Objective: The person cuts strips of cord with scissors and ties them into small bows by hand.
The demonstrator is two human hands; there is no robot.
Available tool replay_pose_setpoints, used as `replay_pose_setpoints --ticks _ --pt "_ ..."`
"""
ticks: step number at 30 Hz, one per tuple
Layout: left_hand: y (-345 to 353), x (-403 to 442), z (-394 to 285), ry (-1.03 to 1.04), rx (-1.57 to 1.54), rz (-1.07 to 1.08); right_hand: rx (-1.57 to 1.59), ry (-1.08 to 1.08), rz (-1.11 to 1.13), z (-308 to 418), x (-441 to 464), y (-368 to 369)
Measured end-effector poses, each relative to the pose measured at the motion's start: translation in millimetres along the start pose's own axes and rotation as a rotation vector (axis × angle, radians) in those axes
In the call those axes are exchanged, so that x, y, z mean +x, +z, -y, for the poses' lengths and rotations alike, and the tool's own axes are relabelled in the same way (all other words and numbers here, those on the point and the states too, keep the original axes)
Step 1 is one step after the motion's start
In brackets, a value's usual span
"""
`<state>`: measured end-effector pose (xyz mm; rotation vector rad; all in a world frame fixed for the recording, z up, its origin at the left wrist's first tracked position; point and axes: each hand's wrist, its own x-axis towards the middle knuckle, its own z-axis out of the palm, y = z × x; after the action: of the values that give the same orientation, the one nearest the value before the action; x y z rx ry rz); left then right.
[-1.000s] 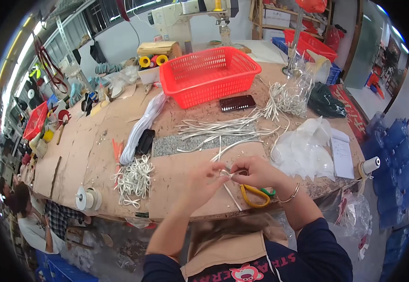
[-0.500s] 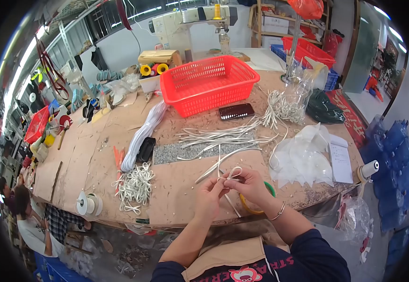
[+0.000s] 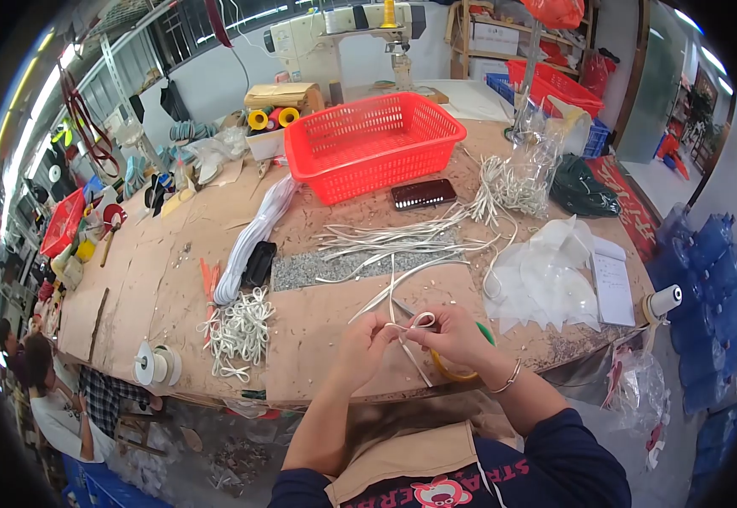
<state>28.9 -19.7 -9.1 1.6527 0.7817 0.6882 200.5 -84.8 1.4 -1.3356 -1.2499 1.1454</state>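
Note:
Over the near edge of the table, my left hand point(image 3: 368, 343) and my right hand point(image 3: 451, 336) pinch a thin white cord point(image 3: 399, 328) between fingertips and thumbs. The cord has a small loop at my right fingers, and a tail hangs below the hands. Partly hidden beneath my right hand is a yellow and green ring point(image 3: 446, 370). Loose white cords point(image 3: 385, 241) lie ahead of my hands, across a grey speckled strip point(image 3: 296, 276). To the left sits a pile of looped white cord pieces point(image 3: 241, 330), below a long white skein point(image 3: 254, 233).
A red plastic basket point(image 3: 373, 161) stands at the back, with a dark phone point(image 3: 423, 195) before it. White translucent sheets point(image 3: 546, 279) and a notepad point(image 3: 612, 288) lie right. A thread spool point(image 3: 157, 366) stands left. Behind is a sewing machine point(image 3: 318, 51). A person point(image 3: 55, 398) sits far left.
My hands have drawn slightly apart, the left one moving left, and the cord between them now shows more. The loop at my right fingers looks smaller. The view has shifted slightly.

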Motion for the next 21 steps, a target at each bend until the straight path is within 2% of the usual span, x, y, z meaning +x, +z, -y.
replay_pose_setpoints --ticks 2,4,5,7,9,13,14,16,17,18,19,20,21 --pt "0.4 -0.1 -0.6 0.015 0.100 -0.008 0.125 0.054 0.027 2.0 1.2 -1.2" --pt "9.5 1.7 2.0 0.030 -0.343 0.000 0.248 0.101 0.055 3.2 2.9 -3.8" --pt "13.3 2.6 4.0 0.037 -0.338 0.003 0.306 0.103 0.094 1.2 4.7 -5.1" --pt "21.0 3.4 9.1 0.038 -0.466 -0.124 0.363 0.102 0.131 -3.2 6.3 -3.7" --pt "25.1 4.0 10.3 0.036 -0.507 -0.156 0.518 -0.006 0.056 -6.7 5.9 3.2" --pt "31.4 3.9 15.7 0.056 -0.547 -0.218 0.440 -0.088 -0.023 -1.3 2.1 12.3" --pt "31.1 4.0 16.6 0.056 -0.547 -0.222 0.360 -0.096 -0.035 -4.7 2.9 12.2" --pt "29.9 4.5 15.7 -0.124 -0.519 -0.196 0.281 -0.103 -0.044 -6.5 2.1 9.9" --pt "29.1 5.5 11.9 -0.123 -0.519 -0.197 0.094 -0.059 -0.034 -4.5 1.2 5.4" --pt "27.5 6.6 2.6 0.065 -0.357 -0.273 -0.092 -0.015 -0.026 -2.0 0.9 1.9" --pt "25.5 8.6 -3.7 0.248 -0.192 -0.344 -0.090 -0.013 -0.028 1.2 1.7 -0.5" --pt "19.7 11.6 -6.2 0.245 -0.192 -0.341 -0.428 -0.073 0.097 5.1 3.0 -3.4" --pt "10.2 14.0 -8.4 0.276 -0.025 -0.078 -0.766 -0.132 0.225 8.9 2.9 -5.6"
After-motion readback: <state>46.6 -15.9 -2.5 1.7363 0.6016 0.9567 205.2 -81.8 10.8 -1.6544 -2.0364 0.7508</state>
